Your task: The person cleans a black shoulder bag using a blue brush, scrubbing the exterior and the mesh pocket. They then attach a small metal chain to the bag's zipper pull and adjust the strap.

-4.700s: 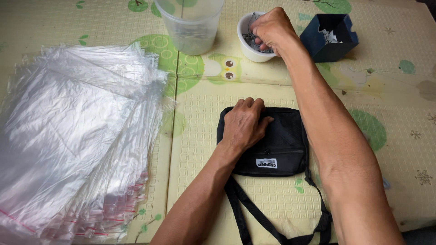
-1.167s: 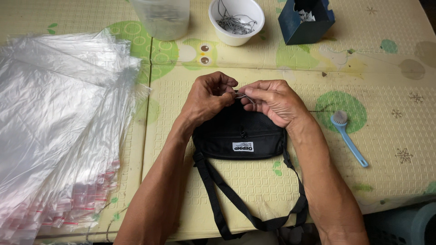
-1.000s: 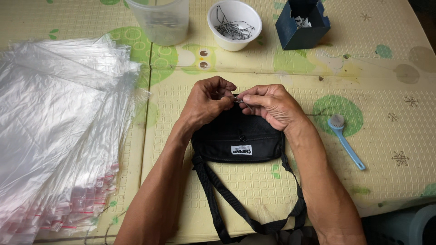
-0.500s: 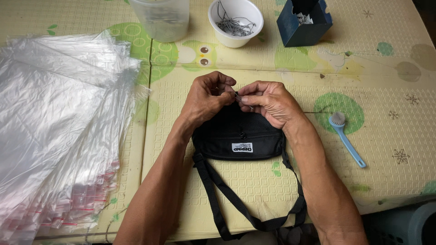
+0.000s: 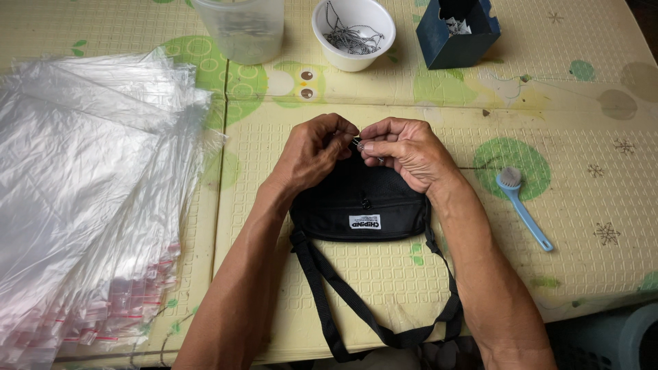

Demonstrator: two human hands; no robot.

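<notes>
A small black pouch bag with a white label lies flat on the yellow patterned mat, its black strap looping toward me. Both my hands meet at the bag's top edge. My left hand pinches something small at the zipper area. My right hand pinches the same spot from the other side, fingertips touching a small metal piece. What exactly sits between the fingers is too small to tell.
A thick stack of clear plastic bags covers the left. At the back stand a clear plastic tub, a white bowl of thin metal chains and a dark blue box. A light blue brush lies right.
Earlier my right hand reached into the white bowl while the left pressed the bag. Now both hands work together at the bag's top edge; over the last second they barely moved.
</notes>
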